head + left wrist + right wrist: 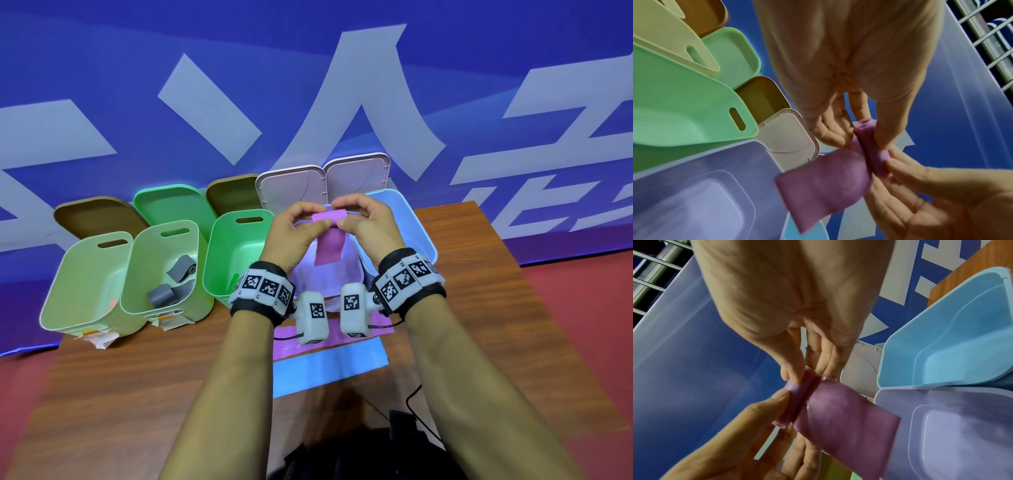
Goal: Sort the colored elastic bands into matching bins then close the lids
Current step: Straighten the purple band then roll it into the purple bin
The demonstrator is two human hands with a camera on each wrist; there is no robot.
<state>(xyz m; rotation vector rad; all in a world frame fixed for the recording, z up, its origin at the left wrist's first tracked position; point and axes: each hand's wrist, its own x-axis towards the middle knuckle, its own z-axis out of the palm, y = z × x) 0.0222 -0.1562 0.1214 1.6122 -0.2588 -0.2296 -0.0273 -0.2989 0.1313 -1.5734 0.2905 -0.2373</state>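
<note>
Both hands are raised over the lavender bin (305,277), holding one purple elastic band (329,248) between them. The band's top end is rolled into a tube and the rest hangs down flat. My left hand (317,216) pinches the roll's left end with thumb and fingers, and my right hand (342,212) pinches its right end. In the left wrist view the left hand (863,138) squeezes the roll above the hanging band (826,193). In the right wrist view the right hand (809,376) does the same to the band (849,420).
Open bins line the table's far edge: two pale green ones (85,284), one holding grey bands (178,270), a green bin (236,260) and a light blue bin (423,233). Lids (291,186) lean behind. A purple band (286,339) and blue band (329,371) lie near me.
</note>
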